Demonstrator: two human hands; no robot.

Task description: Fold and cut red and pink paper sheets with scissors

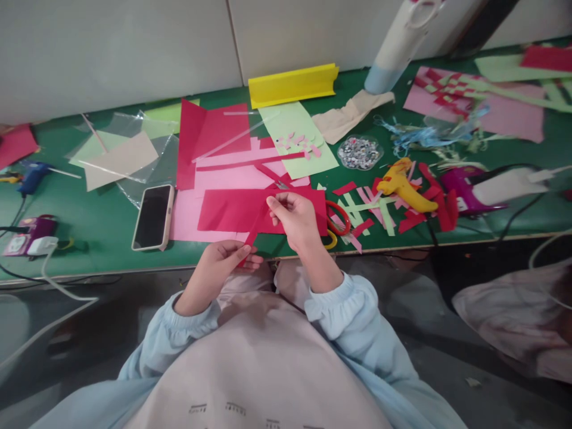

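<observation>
Between my two hands a narrow red paper strip (255,230) is stretched at a slant. My left hand (227,257) pinches its lower end at the table's front edge. The upper end is in the fingers of my right hand (292,215). Behind the strip a wide red paper piece (218,208) lies on pink paper (185,217). Scissors with red and yellow handles (342,217) lie partly hidden behind my right hand. Farther back, a thin red strip (254,161) rests across the pink sheets.
A phone (153,217) lies left, near clear plastic sleeves (156,134). Paper scraps (364,205), a yellow glue gun (404,187) and a purple power socket (460,187) are at right. Behind stand a dish of googly eyes (360,152), folded yellow paper (292,85) and a bottle (395,50).
</observation>
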